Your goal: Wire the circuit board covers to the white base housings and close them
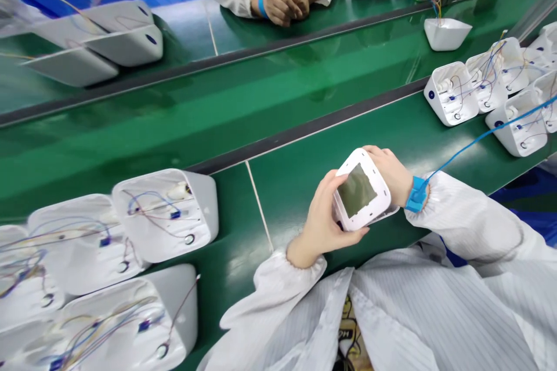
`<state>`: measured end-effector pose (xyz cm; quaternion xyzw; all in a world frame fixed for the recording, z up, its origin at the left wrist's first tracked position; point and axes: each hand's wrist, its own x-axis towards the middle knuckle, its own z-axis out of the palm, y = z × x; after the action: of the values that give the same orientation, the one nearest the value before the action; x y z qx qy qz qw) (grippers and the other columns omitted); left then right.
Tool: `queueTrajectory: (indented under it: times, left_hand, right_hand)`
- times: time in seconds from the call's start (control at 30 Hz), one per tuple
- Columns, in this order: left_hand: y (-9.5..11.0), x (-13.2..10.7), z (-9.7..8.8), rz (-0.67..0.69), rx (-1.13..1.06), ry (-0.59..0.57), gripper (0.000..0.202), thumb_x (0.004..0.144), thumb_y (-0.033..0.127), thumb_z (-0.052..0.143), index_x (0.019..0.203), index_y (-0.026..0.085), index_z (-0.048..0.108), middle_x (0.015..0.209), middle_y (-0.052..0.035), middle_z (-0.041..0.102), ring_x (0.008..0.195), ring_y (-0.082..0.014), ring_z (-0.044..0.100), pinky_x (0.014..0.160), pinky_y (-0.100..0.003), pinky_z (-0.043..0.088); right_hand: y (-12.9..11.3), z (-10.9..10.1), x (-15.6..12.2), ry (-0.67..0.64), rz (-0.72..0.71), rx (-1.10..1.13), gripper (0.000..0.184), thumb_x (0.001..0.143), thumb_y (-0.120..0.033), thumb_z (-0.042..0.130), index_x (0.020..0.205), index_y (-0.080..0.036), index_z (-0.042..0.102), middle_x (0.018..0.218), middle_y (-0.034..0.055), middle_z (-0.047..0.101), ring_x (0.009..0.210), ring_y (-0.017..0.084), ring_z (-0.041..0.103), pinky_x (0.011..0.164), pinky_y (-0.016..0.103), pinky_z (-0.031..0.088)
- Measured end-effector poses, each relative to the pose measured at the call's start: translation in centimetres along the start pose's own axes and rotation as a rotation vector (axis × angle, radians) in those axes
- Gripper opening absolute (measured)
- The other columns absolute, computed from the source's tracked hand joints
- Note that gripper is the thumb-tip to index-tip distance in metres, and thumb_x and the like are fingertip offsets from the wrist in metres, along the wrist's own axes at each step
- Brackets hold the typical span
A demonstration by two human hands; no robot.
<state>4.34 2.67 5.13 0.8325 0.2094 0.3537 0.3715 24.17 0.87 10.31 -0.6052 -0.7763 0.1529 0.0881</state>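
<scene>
**Both hands grip a white device with a grey screen above the near counter**

The left hand (pixel 319 223) and the right hand (pixel 391 171) are each closed around a white device (pixel 361 197), the left at its lower-left side, the right behind its upper-right corner. The device is held just above the green counter (pixel 296 185), close to its near edge. Its grey screen (pixel 357 190) faces up; its long axis tilts from near right to far left. No writing on it can be read.

A blue wrist strap (pixel 416 194) sits on the right wrist, its cord running far right. The counter between the hands and the dark rail (pixel 304 130) is bare. Open white housings with wires (pixel 165 214) lie near left; more housings (pixel 487 93) crowd the far right. Across the belt, another person's clasped hands (pixel 285 3) rest.
</scene>
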Motion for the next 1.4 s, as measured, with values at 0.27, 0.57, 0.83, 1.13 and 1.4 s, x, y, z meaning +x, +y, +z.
queueTrajectory:
  times: [0.27,0.57,0.83,1.13,1.4]
  left_hand:
    - [1.9,-0.3,-0.7,-0.068,0.443,-0.295,0.096,0.070,0.046,0.080,0.149,0.020,0.032,0.146,-0.0233,0.030,0.133,-0.0429,0.038,0.106,-0.058,0.038]
    - [2.0,1.3,1.2,-0.109,0.604,-0.373,0.127,0.055,0.072,0.080,0.155,0.018,0.023,0.152,-0.0313,0.021,0.135,-0.0513,0.031,0.105,-0.067,0.028]
    - [2.1,1.9,2.7,-0.321,0.670,-0.178,0.114,0.061,0.064,0.078,0.154,0.018,0.029,0.151,-0.0249,0.030,0.126,-0.0448,0.042,0.095,-0.056,0.038]
    - [2.4,-3.9,1.7,-0.336,0.561,-0.062,0.096,0.092,0.064,0.048,0.158,0.013,0.001,0.159,-0.0315,0.002,0.143,-0.0501,0.024,0.103,-0.061,0.038]
    - [-2.9,2.8,-2.9,-0.526,0.100,0.341,0.074,0.100,0.056,0.037,0.157,0.018,0.009,0.134,-0.0187,0.058,0.118,-0.0263,0.060,0.097,-0.043,0.049]
  right_hand:
    - [5.8,-3.2,-0.7,-0.170,-0.104,0.493,0.021,0.089,-0.019,0.058,0.102,-0.020,0.075,0.123,0.0057,0.069,0.110,0.020,0.064,0.097,0.032,0.049]
    - [5.5,-0.3,-4.3,0.032,0.374,0.660,0.059,0.092,-0.066,0.043,0.071,-0.018,0.070,0.071,0.0041,0.071,0.072,0.020,0.067,0.068,0.031,0.051]
    - [2.6,3.7,-7.3,0.282,0.474,0.989,0.061,0.092,-0.068,0.046,0.125,-0.021,0.066,0.127,0.0105,0.068,0.119,0.030,0.062,0.104,0.048,0.048]
    - [2.2,6.4,-4.0,0.110,0.080,0.959,0.081,0.088,-0.046,0.065,0.156,-0.025,0.026,0.156,0.0090,0.040,0.142,0.028,0.040,0.120,0.050,0.030]
    - [2.9,5.4,0.3,-0.141,-0.143,1.169,0.080,0.088,-0.041,0.069,0.155,-0.025,0.028,0.154,0.0097,0.042,0.139,0.025,0.044,0.119,0.045,0.033]
